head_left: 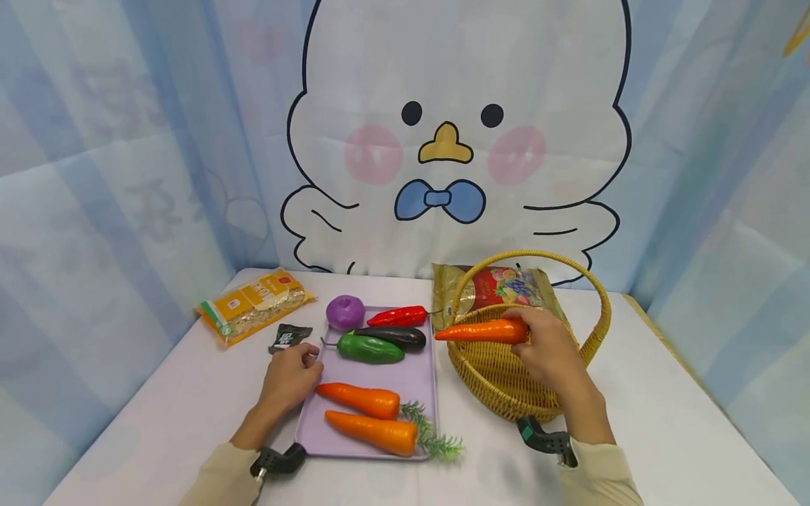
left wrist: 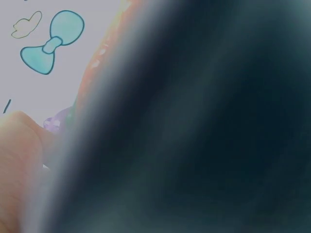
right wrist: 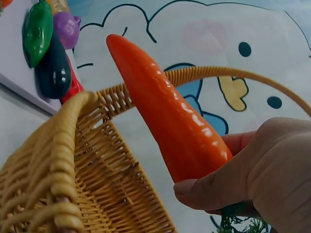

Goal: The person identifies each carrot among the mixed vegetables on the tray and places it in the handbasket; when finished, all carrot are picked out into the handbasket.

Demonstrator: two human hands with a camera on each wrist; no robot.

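Observation:
My right hand (head_left: pixel 545 344) grips an orange carrot (head_left: pixel 481 331) by its thick leafy end, above the opening of a wicker basket (head_left: pixel 500 400). In the right wrist view, the thumb presses against the carrot (right wrist: pixel 167 116) and green leaves show below the hand. At the left edge of a lilac tray (head_left: pixel 373 371) rests my left hand (head_left: pixel 290 376), its fingers loosely bent. On the tray lie two more carrots (head_left: pixel 363 400), a green pepper (head_left: pixel 370 348), an eggplant (head_left: pixel 399 337), a red chili (head_left: pixel 399 316) and a purple onion (head_left: pixel 345 312). A dark blur hides most of the left wrist view.
Behind the basket leans a gold and red bag (head_left: pixel 484 287). A yellow packet (head_left: pixel 256 306) lies at the back left, with a small black packet (head_left: pixel 290 336) beside the tray. The basket's tall handle (head_left: pixel 604 309) arches upward. Printed curtains surround the white table (head_left: pixel 158 422).

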